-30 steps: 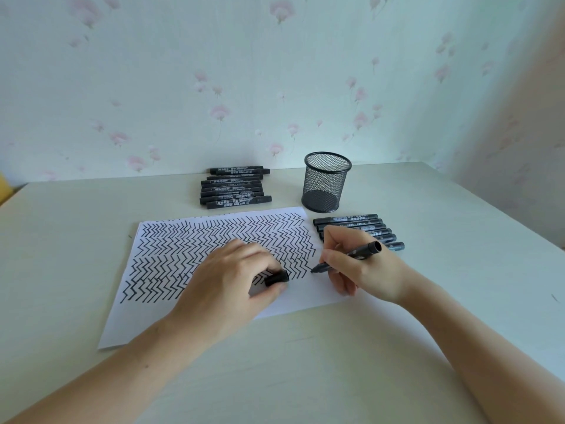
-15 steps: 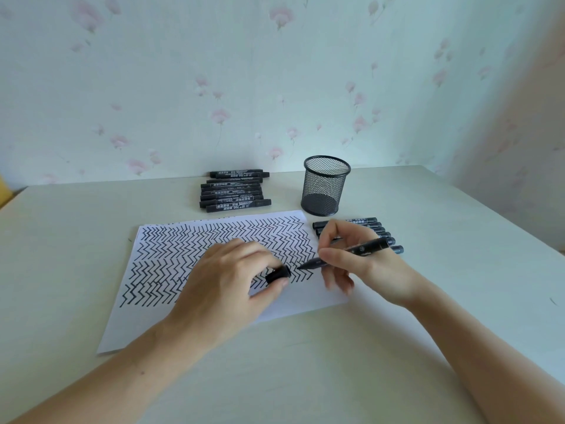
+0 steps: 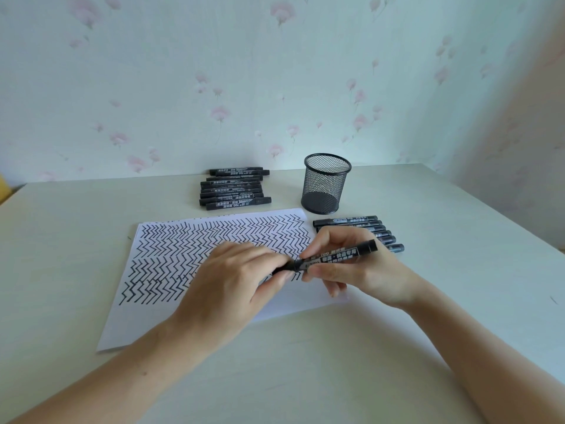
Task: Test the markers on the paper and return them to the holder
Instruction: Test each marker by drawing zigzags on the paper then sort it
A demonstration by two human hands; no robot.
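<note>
item 1: left hand (image 3: 232,280), over the lower half of the paper, fingers curled and pinching the black cap (image 3: 286,267) at its fingertips; the cap meets the tip end of the marker, and whether it is fully seated cannot be told.
item 2: right hand (image 3: 354,270), just right of the left one, thumb and fingers curled round the black marker (image 3: 336,255); barrel lies between thumb below and forefinger above, tail end sticking out up and to the right past the knuckles.
item 3: paper (image 3: 171,258), white sheet flat on the table (image 3: 76,240), covered with rows of black zigzag strokes; lower strip blank.
item 4: row of markers (image 3: 351,221), lying side by side just right of the paper, partly hidden behind the right hand.
item 5: mesh holder (image 3: 326,185), black, upright, beyond the paper's far right corner.
item 6: second row of markers (image 3: 235,188), lying flat left of the holder, near the floral wall (image 3: 275,87).
</note>
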